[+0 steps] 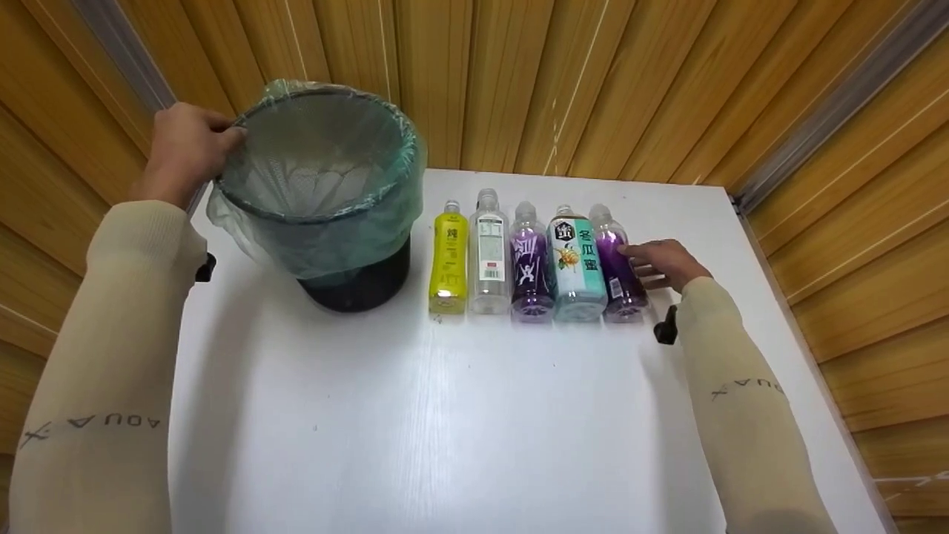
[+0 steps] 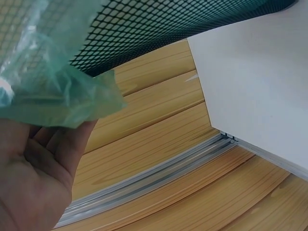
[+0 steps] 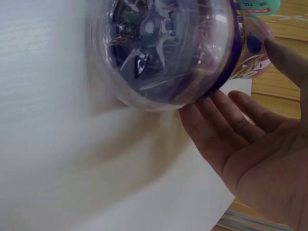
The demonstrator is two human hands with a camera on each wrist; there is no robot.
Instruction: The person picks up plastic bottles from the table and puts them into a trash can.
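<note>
**Inventory: bin, five bottles, two hands on white table**

1. Left hand (image 1: 185, 148) – far left, at rim of mesh bin (image 1: 326, 200). Fingers curled over the rim, gripping it w/ the green bag liner (image 1: 393, 215) pinched underneath. Left wrist view: palm (image 2: 33, 178) below a fold of liner, black mesh above it.

2. Mesh bin – black, round, upright on the table (image 1: 445, 415), far-left part. Liner folded out over the rim, hanging down the outside. Inside looks empty as far as the head view shows.

3. Right hand (image 1: 663, 263) – right of the bottle row, at the outermost purple bottle (image 1: 617, 267). Fingers nearly straight, spread loosely; tips touch the bottle's right side, not wrapped round it. Right wrist view: fingertips (image 3: 207, 120) at the bottle's base edge, thumb on the far side of the body, palm open. Bottle lies on the table, not lifted.

4. Bottle row – five, lying side by side, caps pointing far, bases near, just right of the bin. L to R: yellow bottle (image 1: 449, 259), clear bottle (image 1: 490, 256), purple bottle w/ white lettering (image 1: 531, 267), teal-label bottle (image 1: 577, 267), then item 3's purple bottle. Neighbours touching or nearly so.

5. Surroundings – wood-panel walls (image 1: 519, 74) on left, far, right sides. Cream sleeves on both arms.
</note>
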